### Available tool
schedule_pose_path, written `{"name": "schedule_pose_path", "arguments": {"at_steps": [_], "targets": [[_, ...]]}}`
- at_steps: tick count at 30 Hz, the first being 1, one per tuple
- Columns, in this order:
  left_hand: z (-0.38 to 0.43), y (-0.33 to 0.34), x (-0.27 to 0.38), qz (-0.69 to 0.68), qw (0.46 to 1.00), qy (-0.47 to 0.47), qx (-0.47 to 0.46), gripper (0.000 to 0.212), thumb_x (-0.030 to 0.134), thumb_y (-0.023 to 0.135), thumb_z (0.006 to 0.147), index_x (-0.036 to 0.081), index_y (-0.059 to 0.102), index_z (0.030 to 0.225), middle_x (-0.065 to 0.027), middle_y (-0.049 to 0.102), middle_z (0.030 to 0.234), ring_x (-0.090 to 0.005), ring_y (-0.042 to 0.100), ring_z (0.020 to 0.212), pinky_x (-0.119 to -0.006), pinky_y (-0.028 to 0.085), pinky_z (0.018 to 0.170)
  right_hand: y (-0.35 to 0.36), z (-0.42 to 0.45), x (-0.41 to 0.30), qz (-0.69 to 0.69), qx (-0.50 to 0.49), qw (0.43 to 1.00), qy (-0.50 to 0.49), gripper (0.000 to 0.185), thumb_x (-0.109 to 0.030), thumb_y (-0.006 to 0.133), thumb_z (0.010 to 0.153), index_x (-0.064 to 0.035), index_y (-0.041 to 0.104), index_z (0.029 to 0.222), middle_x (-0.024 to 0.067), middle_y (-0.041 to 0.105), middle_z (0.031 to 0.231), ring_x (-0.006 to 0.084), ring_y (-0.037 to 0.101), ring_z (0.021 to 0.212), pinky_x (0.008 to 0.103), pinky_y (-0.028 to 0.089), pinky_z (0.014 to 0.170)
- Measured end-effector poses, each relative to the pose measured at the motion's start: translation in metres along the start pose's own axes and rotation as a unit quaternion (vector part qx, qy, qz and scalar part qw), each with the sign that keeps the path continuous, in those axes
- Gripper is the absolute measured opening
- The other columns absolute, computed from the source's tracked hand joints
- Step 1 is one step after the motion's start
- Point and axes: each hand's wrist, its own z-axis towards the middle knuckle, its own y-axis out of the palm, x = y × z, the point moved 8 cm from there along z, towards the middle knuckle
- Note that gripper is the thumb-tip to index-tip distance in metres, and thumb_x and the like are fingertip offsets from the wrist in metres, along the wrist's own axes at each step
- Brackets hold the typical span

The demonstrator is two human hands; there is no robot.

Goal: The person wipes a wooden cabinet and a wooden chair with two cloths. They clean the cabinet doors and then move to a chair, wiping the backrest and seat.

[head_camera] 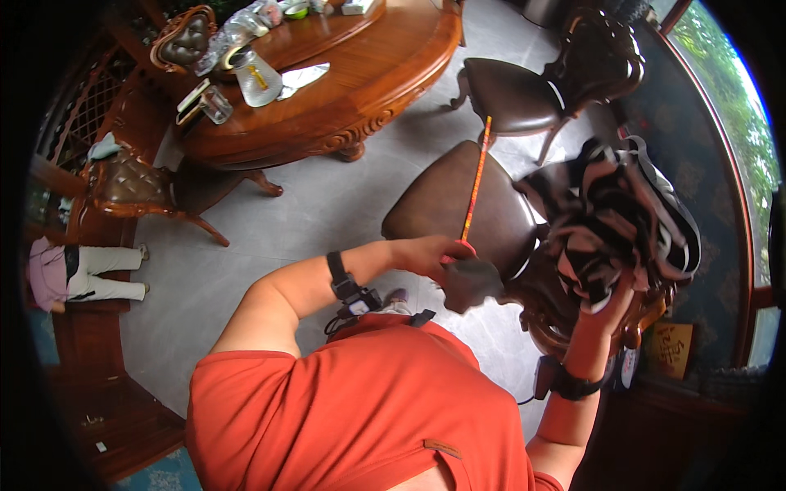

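Observation:
My left hand [430, 255] is closed around a duster-like tool at its red collar. The tool's thin red-and-yellow patterned rod [476, 184] points away from me across a brown leather chair seat [448, 202]. A dark grey head [471, 283] hangs on the near side of the hand, blurred. My right hand [605, 310] grips the lower edge of a bunched black, pink and white patterned cloth [605, 227]. This cloth is bunched above the carved wooden chair back [546, 294] and hides part of it; its far side is blurred.
An oval wooden table [381, 80] bears a glass pitcher [261, 83], a drinking glass [216, 105] and plastic bags [236, 30]. Other leather chairs [516, 95] surround it. Another person [86, 273] stands at far left. A window [731, 123] lies at right.

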Motion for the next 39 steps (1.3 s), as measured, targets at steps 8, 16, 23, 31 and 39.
{"name": "schedule_pose_path", "arguments": {"at_steps": [8,16,23,31,39], "targets": [[-0.002,0.008,0.115,0.342,0.859,0.333,0.186,0.048,0.026,0.086,0.051,0.022,0.074,0.098,-0.0052,0.045,0.138,-0.0344,0.022,0.139,-0.056,0.017,0.105,0.117,-0.044,0.074,-0.014,-0.232,0.962,0.146,0.061,-0.001,0.047,0.086,-0.0098,0.038,0.146,0.0129,0.058,0.119,0.0191,0.063,0.092,0.0295,0.052,0.078],[0.018,-0.002,0.081,0.193,0.928,0.287,0.141,0.04,0.024,0.084,0.06,0.014,0.074,0.097,-0.0134,0.032,0.147,-0.0375,0.025,0.137,-0.052,0.016,0.114,0.114,-0.08,0.098,-0.056,-0.202,0.917,0.341,0.056,-0.041,0.056,0.09,-0.002,0.051,0.13,0.012,0.062,0.116,0.021,0.063,0.101,0.0307,0.052,0.085],[0.03,-0.008,0.022,-0.299,0.947,0.029,0.114,0.04,0.026,0.075,0.082,0.004,0.064,0.113,-0.0044,0.063,0.107,-0.0096,0.059,0.095,-0.027,0.049,0.088,0.084,-0.074,0.09,0.013,-0.277,0.898,0.342,0.061,-0.044,0.04,0.1,0.0,0.039,0.142,0.013,0.056,0.131,0.0213,0.055,0.118,0.0344,0.043,0.101],[0.033,0.002,0.038,-0.289,0.946,0.069,0.13,0.032,0.021,0.074,0.083,0.006,0.065,0.11,0.0008,0.066,0.098,-0.0045,0.058,0.092,-0.025,0.05,0.08,0.066,-0.082,0.065,-0.172,-0.331,0.911,0.176,0.038,-0.007,0.037,0.1,0.0015,0.044,0.137,0.0095,0.057,0.125,0.0155,0.055,0.113,0.0286,0.042,0.098],[0.044,0.02,0.027,-0.349,0.935,0.0,0.062,0.024,0.022,0.065,0.09,0.005,0.064,0.108,0.0019,0.065,0.092,-0.0037,0.059,0.079,-0.023,0.05,0.061,0.042,-0.073,0.073,-0.241,-0.295,0.908,0.173,0.032,-0.013,0.044,0.099,0.0026,0.053,0.125,0.0082,0.063,0.112,0.0152,0.061,0.096,0.0258,0.046,0.087]]}}
